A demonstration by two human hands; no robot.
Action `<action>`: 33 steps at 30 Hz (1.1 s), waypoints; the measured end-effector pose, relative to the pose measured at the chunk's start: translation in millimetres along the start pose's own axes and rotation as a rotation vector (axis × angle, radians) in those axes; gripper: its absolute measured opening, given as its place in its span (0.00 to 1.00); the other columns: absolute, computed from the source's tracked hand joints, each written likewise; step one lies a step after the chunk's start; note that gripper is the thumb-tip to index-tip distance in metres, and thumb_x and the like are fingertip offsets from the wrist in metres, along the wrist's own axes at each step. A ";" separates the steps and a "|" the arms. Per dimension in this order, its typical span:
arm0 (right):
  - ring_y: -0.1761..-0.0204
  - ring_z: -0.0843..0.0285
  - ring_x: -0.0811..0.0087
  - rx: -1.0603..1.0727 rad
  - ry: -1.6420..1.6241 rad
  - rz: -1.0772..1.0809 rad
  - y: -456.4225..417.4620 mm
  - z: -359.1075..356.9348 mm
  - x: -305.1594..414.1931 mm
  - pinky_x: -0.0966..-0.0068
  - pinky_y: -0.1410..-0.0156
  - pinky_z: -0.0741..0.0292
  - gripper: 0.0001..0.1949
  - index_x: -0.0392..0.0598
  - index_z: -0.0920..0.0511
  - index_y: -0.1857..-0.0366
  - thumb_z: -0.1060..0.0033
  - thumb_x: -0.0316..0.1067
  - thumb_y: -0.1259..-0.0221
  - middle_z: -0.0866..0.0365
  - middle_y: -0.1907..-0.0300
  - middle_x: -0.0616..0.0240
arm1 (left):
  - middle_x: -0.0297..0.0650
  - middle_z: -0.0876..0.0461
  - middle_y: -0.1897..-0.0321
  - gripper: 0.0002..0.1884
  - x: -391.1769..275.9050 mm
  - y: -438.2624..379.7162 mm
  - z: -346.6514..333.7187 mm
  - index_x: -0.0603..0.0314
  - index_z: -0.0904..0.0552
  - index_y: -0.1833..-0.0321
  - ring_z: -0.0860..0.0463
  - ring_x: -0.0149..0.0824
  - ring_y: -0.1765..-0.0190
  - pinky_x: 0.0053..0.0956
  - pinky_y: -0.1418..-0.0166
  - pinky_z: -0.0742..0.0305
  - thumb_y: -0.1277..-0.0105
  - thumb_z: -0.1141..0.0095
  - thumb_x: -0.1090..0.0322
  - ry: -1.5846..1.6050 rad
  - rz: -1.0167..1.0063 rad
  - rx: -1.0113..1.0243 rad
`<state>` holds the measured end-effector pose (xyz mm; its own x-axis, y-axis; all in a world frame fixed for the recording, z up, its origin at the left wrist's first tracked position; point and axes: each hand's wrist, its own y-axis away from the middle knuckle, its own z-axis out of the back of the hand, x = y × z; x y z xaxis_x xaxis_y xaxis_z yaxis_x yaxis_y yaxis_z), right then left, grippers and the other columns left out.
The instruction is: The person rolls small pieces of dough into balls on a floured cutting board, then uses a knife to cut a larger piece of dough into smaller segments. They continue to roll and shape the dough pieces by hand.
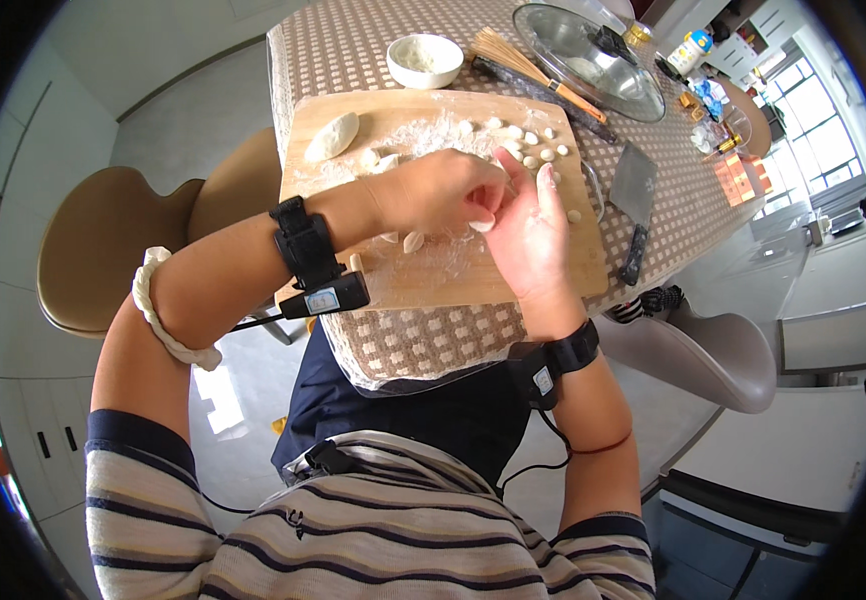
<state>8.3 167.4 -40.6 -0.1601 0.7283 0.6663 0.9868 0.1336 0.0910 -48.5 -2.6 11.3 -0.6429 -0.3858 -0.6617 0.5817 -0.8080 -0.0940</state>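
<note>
Over the floured wooden board point(433, 289), my left hand point(448, 191) is curled, back upward, with a small piece of white dough point(482, 224) at its fingertips. My right hand point(530, 232) meets it palm up, two of its fingers raised; its other fingers are partly hidden by my left hand, so its hold on the dough is unclear. A larger oval dough lump point(332, 137) lies at the board's upper left. Several small dough balls point(531, 138) are scattered at the upper right, and a small dough piece point(413, 241) rests below my left hand. Loose flour covers much of the board.
Beyond the board stand a white bowl point(424, 61), a straw brush point(515, 60) and a glass lid point(583, 67). A cleaver point(633, 180) lies to its right on the checked tablecloth point(433, 337). Chairs stand left point(110, 247) and right point(725, 360) of the table.
</note>
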 end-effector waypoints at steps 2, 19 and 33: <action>0.40 0.24 0.67 -0.037 0.239 0.072 4.5 -0.1 0.3 0.66 0.32 0.31 0.27 0.44 0.27 0.31 0.60 0.55 0.17 0.22 0.40 0.58 | 0.44 0.12 0.63 0.07 12.8 0.2 9.1 0.64 0.16 0.59 0.12 0.39 0.57 0.35 0.49 0.18 0.34 0.33 0.68 -0.023 0.049 -0.036; 0.68 0.26 0.84 0.049 0.732 0.262 18.2 38.1 17.0 0.84 0.61 0.30 0.12 0.40 0.17 0.49 0.46 0.37 0.19 0.15 0.63 0.66 | 0.44 0.14 0.52 0.15 68.1 34.8 59.2 0.60 0.15 0.48 0.16 0.44 0.50 0.38 0.42 0.21 0.37 0.33 0.73 -0.434 0.065 0.072; 0.68 0.27 0.84 0.023 0.697 0.314 20.1 39.6 16.3 0.85 0.62 0.31 0.12 0.39 0.17 0.50 0.46 0.37 0.19 0.16 0.64 0.68 | 0.44 0.12 0.57 0.12 59.2 17.7 30.9 0.60 0.14 0.52 0.15 0.48 0.51 0.41 0.45 0.20 0.38 0.31 0.67 -0.426 0.039 0.008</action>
<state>24.7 208.5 -57.2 0.1870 0.1425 0.9720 0.9817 0.0094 -0.1902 -91.7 -53.6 -6.6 -0.7701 -0.5639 -0.2983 0.6065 -0.7921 -0.0681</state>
